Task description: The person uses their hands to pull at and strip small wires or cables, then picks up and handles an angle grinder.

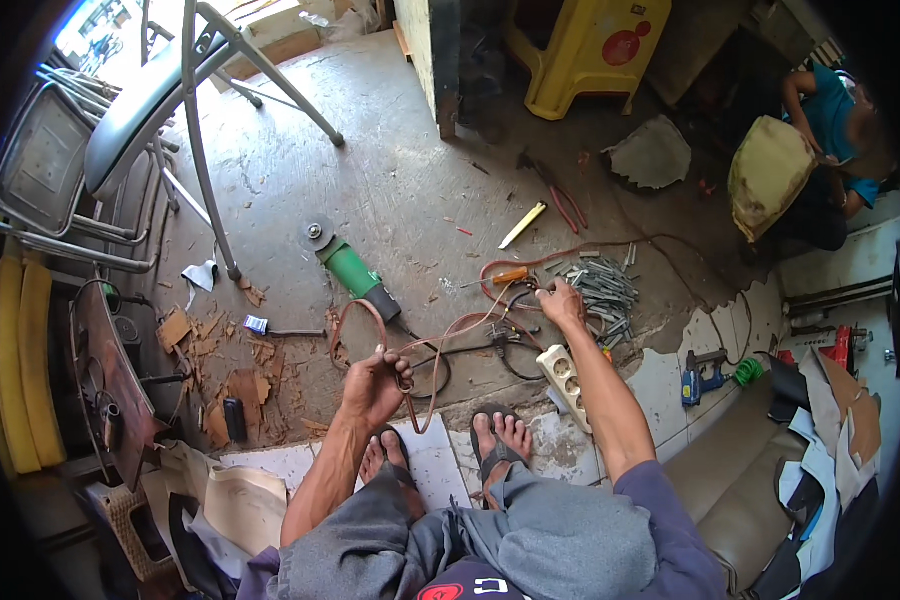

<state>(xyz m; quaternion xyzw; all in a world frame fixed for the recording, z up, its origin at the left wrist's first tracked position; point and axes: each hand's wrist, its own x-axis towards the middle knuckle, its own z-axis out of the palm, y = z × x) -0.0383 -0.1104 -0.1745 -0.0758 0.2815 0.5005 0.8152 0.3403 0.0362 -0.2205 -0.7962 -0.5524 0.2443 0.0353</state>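
When clock positions are read from the centre of the view, a folding chair (135, 132) stands at 10 o'clock. Brown scraps (245, 395) lie on the floor (270, 205) between 8 and 9 o'clock. A green angle grinder (352, 272) rests between 9 and 10 o'clock. The left hand (373, 386), between 7 and 8 o'clock, is closed around a looped brown cord (410, 412); the cord extends toward 3 o'clock. An orange-handled screwdriver (511, 276) lies at 2 o'clock. The right hand (562, 304), at 3 o'clock, has its fingertips drawn together at the cord; the exact grip cannot be determined. A white power strip (564, 380) lies at 4 o'clock. Grey metal strips (607, 287) are piled just beside the right hand, at 3 o'clock.
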